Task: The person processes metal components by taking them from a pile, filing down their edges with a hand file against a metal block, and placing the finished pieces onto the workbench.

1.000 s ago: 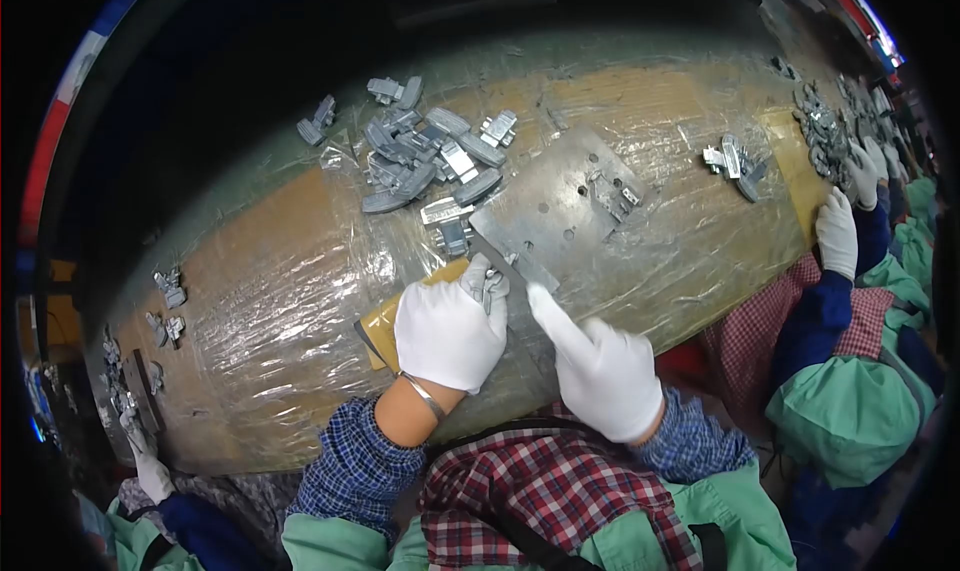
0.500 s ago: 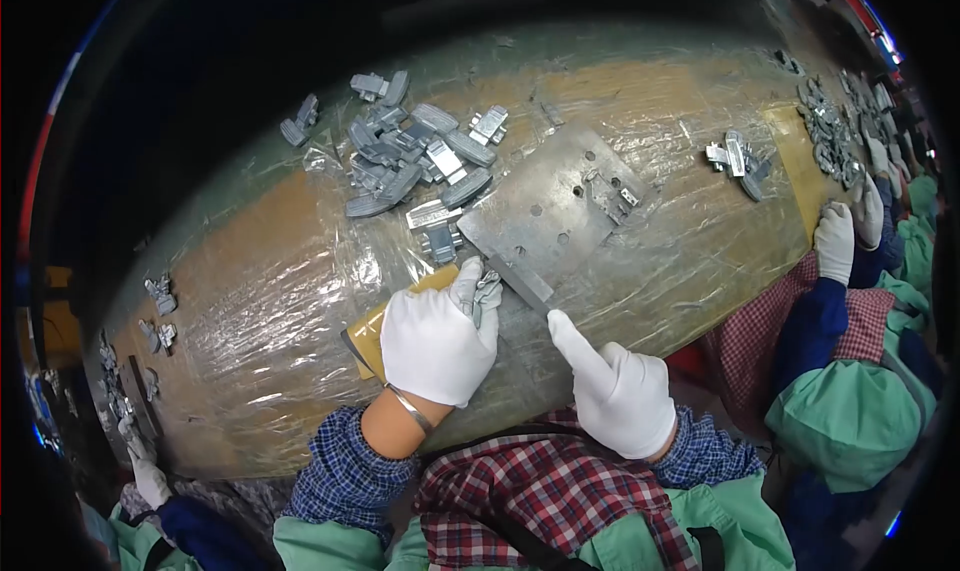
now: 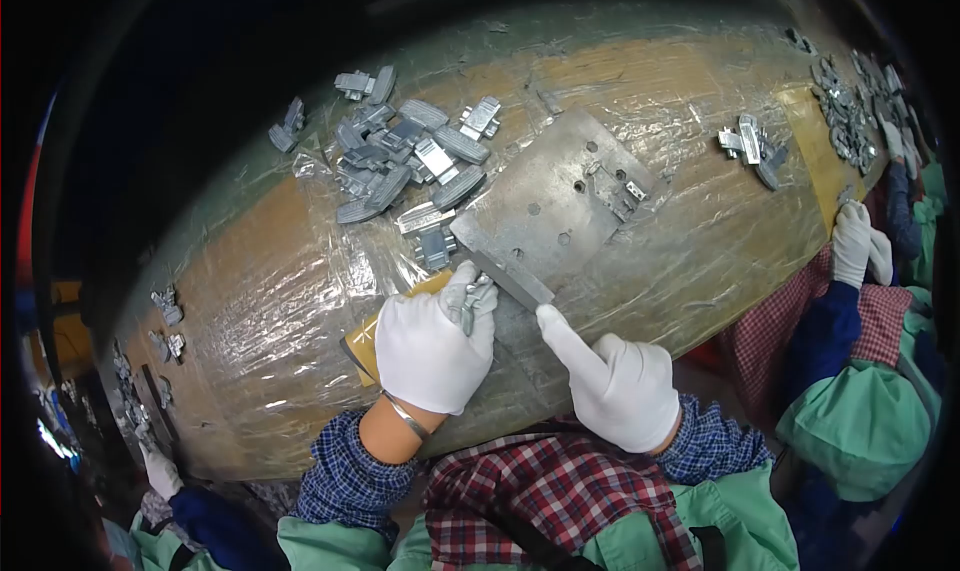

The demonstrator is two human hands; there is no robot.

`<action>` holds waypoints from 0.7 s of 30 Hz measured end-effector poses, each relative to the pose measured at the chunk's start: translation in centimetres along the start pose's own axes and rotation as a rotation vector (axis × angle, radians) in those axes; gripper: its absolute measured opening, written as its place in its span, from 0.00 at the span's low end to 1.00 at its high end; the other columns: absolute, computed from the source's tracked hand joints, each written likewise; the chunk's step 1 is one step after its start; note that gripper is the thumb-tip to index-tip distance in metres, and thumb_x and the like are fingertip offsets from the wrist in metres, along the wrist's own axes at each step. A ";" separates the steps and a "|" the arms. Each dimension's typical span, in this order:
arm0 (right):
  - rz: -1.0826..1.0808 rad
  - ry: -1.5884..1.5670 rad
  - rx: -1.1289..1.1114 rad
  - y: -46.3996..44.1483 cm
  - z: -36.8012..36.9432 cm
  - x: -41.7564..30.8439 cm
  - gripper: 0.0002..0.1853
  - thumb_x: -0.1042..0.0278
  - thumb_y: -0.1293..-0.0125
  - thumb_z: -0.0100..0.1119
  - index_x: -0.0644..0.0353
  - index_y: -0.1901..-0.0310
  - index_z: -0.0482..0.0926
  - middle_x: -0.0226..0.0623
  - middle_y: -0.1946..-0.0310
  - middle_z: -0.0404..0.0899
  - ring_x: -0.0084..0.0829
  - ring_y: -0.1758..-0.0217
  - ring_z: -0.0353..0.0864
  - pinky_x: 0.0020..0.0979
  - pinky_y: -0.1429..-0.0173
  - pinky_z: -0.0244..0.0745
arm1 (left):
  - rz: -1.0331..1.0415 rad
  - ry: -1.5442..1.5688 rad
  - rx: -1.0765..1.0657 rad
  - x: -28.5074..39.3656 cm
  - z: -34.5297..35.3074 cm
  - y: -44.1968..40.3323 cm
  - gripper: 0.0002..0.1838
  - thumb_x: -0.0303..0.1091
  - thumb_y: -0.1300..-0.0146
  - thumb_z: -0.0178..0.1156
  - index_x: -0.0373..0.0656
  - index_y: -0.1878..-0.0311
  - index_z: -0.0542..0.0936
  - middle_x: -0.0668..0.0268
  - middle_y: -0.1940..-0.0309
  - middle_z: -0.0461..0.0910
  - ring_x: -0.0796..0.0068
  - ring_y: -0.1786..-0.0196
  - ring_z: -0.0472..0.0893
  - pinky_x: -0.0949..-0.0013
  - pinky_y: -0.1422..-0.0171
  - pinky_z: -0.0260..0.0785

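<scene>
My left hand (image 3: 435,346), in a white glove, is closed around a small grey metal part (image 3: 478,301) that shows between thumb and fingers. It is just below the near left corner of a thick steel plate (image 3: 540,191) with holes. My right hand (image 3: 630,391), also gloved, has its index finger stretched toward the plate's near right corner while the other fingers curl in. Whatever they may hold is hidden. A dark grey strip (image 3: 510,283) runs along the plate's near edge; I cannot tell if it is the plate's side or a separate bar. A small metal fixture (image 3: 615,193) sits on the plate.
A pile of grey metal castings (image 3: 385,156) lies beyond my left hand. More castings (image 3: 757,151) lie to the right. Yellow card (image 3: 362,349) shows beside my left hand. At the right, a co-worker's gloved hand (image 3: 852,246) rests at the table edge; another person's hand (image 3: 160,471) is at far left.
The view has shifted slightly. My left hand still grips the metal part by the plate's near edge, and my right hand keeps its pose with the index finger out.
</scene>
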State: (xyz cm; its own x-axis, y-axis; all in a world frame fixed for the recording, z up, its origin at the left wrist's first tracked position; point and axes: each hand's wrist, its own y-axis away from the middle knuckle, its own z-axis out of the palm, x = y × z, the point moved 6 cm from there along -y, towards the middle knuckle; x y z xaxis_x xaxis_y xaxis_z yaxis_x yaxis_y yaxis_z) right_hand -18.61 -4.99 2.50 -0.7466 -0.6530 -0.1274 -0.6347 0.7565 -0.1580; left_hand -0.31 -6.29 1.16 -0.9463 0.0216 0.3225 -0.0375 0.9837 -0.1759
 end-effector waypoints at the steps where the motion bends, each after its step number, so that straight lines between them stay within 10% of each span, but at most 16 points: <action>1: 0.000 -0.047 -0.011 -0.9 0.2 0.2 0.39 0.70 0.38 0.61 0.40 0.22 0.73 0.29 0.79 0.66 0.30 0.84 0.72 0.35 0.80 0.70 | 0.010 -0.006 0.009 0.0 0.0 -0.1 0.14 0.37 0.34 0.70 0.44 0.48 0.89 0.58 0.74 0.83 0.52 0.71 0.79 0.53 0.59 0.71; 10: 0.101 -0.361 0.093 -1.5 -0.5 2.6 0.38 0.76 0.40 0.62 0.44 0.25 0.76 0.33 0.79 0.70 0.39 0.82 0.76 0.40 0.74 0.76 | -0.003 0.061 -0.101 0.3 -0.2 -0.9 0.13 0.36 0.33 0.70 0.45 0.48 0.89 0.59 0.77 0.81 0.54 0.75 0.77 0.55 0.61 0.70; 13: 0.086 -0.492 0.302 -0.3 -0.4 3.2 0.36 0.80 0.41 0.65 0.49 0.28 0.80 0.35 0.79 0.69 0.41 0.81 0.75 0.41 0.72 0.73 | 0.168 0.292 0.285 -0.7 -2.1 0.5 0.15 0.36 0.34 0.71 0.44 0.46 0.89 0.62 0.75 0.80 0.58 0.73 0.78 0.57 0.61 0.69; 21: 0.059 -0.411 0.268 0.0 -0.1 2.8 0.32 0.78 0.36 0.68 0.52 0.28 0.80 0.34 0.79 0.68 0.40 0.80 0.73 0.41 0.72 0.70 | -0.335 -0.382 0.582 -22.9 -11.2 5.8 0.19 0.28 0.36 0.69 0.47 0.41 0.86 0.58 0.57 0.82 0.52 0.45 0.80 0.54 0.33 0.72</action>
State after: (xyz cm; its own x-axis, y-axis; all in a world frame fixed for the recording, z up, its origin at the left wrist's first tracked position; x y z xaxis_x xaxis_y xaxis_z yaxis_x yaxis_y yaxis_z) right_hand -20.72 -6.83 2.25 -0.6054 -0.6104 -0.5108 -0.4795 0.7919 -0.3781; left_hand 24.75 0.91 3.22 -0.8960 -0.4276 0.1196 -0.4037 0.6723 -0.6205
